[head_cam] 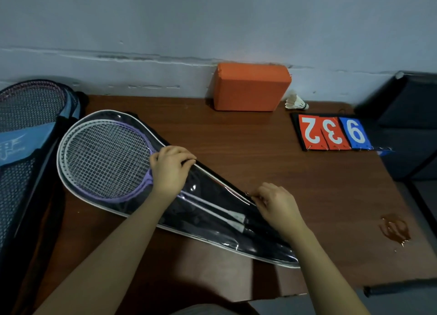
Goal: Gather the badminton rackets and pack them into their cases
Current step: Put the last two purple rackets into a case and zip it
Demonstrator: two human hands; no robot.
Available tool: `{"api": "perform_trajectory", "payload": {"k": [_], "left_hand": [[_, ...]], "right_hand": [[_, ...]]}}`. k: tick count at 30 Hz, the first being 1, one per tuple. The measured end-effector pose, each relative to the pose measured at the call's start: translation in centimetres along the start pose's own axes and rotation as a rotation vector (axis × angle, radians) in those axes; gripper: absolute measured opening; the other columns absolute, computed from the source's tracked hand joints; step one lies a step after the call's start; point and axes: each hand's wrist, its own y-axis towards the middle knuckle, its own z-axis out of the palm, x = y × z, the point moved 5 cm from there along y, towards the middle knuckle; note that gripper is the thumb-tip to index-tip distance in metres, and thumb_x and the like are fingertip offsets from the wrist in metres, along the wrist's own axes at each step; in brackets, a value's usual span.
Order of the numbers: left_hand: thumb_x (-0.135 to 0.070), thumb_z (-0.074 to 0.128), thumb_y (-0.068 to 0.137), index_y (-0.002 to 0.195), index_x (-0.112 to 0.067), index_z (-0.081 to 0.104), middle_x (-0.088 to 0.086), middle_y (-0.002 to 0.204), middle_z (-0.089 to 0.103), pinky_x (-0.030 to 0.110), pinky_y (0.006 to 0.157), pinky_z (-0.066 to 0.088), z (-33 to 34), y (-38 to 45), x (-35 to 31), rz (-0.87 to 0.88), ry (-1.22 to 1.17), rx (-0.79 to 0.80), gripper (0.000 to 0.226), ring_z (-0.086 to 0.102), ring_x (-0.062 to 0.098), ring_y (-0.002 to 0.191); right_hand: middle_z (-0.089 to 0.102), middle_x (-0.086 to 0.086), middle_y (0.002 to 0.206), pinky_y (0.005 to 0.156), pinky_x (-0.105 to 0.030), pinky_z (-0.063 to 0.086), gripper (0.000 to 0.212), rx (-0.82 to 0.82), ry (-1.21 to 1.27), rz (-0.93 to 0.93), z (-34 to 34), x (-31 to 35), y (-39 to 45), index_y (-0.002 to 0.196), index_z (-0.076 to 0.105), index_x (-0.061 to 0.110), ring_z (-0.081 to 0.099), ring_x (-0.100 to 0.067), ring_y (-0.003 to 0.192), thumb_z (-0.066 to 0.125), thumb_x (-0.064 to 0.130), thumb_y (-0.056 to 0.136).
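While the left hand (169,170) gripped the case (212,189) edge to steady it, the right hand (274,203) pinched the zipper pull (248,194) over the rackets (104,158).

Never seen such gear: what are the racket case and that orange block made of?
Case: seemingly clear glossy plastic film over dark fabric with white piping; the rackets show through and it glints. Block: probably matte foam, given its soft rounded edges, though that is uncertain.
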Motion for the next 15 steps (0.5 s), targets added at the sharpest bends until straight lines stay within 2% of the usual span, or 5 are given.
{"api": "perform_trajectory", "payload": {"k": [3, 7, 9, 12, 15], "left_hand": [[-0.023, 0.057, 0.09, 0.095, -0.024, 0.07, -0.007, 0.114, 0.061, 0.032, 0.094, 0.017, 0.7, -0.4, -1.1, -0.014, 0.014, 0.043, 0.014, 0.043, 0.019, 0.118], [-0.033, 0.05, 0.093, 0.114, -0.032, 0.062, -0.015, 0.136, 0.045, 0.03, 0.098, 0.006, 3.3, -3.7, -5.7, 0.206, 0.033, 0.297, 0.024, 0.026, 0.014, 0.133], [-0.035, 0.052, 0.091, 0.112, -0.032, 0.063, -0.015, 0.13, 0.051, 0.028, 0.093, 0.007, 4.4, -6.1, -7.3, 0.268, 0.055, 0.284, 0.023, 0.03, 0.015, 0.132], [-0.031, 0.062, 0.084, 0.091, -0.029, 0.068, -0.016, 0.106, 0.063, 0.025, 0.084, 0.009, 4.2, -8.0, -7.5, 0.185, -0.049, 0.144, 0.009, 0.043, 0.011, 0.119], [-0.034, 0.063, 0.081, 0.078, -0.029, 0.068, -0.016, 0.093, 0.064, 0.025, 0.082, 0.011, 4.1, -8.4, -7.3, 0.186, -0.014, 0.073, 0.007, 0.045, 0.009, 0.108]], "right_hand": [[0.059, 0.002, 0.072, 0.058, -0.031, 0.041, 0.006, -0.023, 0.032, 0.012, -0.5, -0.6, -0.8, 0.076, 0.063, 0.017, 0.058, -0.023, 0.069, 0.06, 0.019, 0.081], [0.057, 0.004, 0.072, 0.059, -0.033, 0.046, 0.009, -0.056, 0.152, -0.031, -0.9, 0.4, -1.2, 0.077, 0.066, 0.018, 0.057, -0.019, 0.07, 0.058, 0.02, 0.081], [0.058, 0.005, 0.073, 0.062, -0.035, 0.048, 0.012, -0.082, 0.236, -0.039, -1.6, 0.4, -1.3, 0.08, 0.068, 0.016, 0.056, -0.016, 0.073, 0.058, 0.02, 0.082], [0.062, 0.004, 0.076, 0.064, -0.035, 0.049, 0.012, -0.048, 0.267, -0.125, -2.1, 0.6, -1.8, 0.084, 0.07, 0.016, 0.058, -0.016, 0.076, 0.058, 0.019, 0.084], [0.063, 0.005, 0.079, 0.066, -0.034, 0.049, 0.012, -0.009, 0.268, -0.156, -1.7, 0.1, -3.0, 0.085, 0.071, 0.019, 0.059, -0.015, 0.078, 0.058, 0.019, 0.084]]}}
